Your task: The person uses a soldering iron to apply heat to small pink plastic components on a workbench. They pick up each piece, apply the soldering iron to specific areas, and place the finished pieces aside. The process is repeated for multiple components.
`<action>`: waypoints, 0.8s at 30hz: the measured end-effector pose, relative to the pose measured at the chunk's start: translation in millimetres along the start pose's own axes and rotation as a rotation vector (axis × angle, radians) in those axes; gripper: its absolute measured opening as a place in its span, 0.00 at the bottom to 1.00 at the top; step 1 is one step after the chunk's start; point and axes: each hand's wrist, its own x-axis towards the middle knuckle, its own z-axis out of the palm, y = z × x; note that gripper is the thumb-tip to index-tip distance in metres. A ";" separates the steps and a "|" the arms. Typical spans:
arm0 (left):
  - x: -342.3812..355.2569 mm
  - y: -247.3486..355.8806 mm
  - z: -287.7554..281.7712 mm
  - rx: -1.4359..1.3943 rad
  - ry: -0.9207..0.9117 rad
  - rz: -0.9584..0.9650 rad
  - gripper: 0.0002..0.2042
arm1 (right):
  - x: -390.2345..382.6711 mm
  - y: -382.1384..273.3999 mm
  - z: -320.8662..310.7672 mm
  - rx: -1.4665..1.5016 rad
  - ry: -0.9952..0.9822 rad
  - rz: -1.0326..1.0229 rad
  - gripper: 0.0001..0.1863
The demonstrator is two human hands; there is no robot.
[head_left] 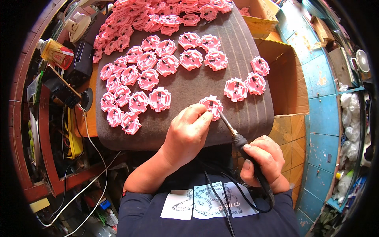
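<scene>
My left hand (187,138) pinches a pink plastic piece (213,102) with a dark component across it, near the front edge of the dark mat (185,126). My right hand (266,158) grips a soldering iron (241,140) by its black handle, and the iron's metal tip reaches the right side of that piece. Several similar pink pieces (160,98) lie spread to the left and behind, and a small group (237,90) lies to the right. A dense heap of them (166,14) fills the back of the mat.
Open cardboard boxes (288,75) stand at the right, beside blue panels (321,114) and shelves with plastic bags (347,110). On the left are a phone on a stand (61,87), a drink bottle (59,53), a black box (79,59) and loose cables (100,158).
</scene>
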 end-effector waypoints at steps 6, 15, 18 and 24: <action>-1.4 -1.8 -0.1 0.008 -0.008 0.001 0.11 | -11.9 7.9 6.1 -0.056 0.116 0.095 0.24; -0.2 -1.2 -1.2 -0.021 -0.016 0.001 0.13 | 2.0 37.7 36.4 -0.021 0.111 0.068 0.18; 0.2 -1.5 -1.7 -0.026 -0.022 0.002 0.14 | 6.3 42.2 50.0 0.043 0.084 0.120 0.25; -0.5 -1.9 -0.9 -0.030 -0.021 -0.010 0.14 | 13.8 48.1 59.3 0.026 0.012 0.113 0.32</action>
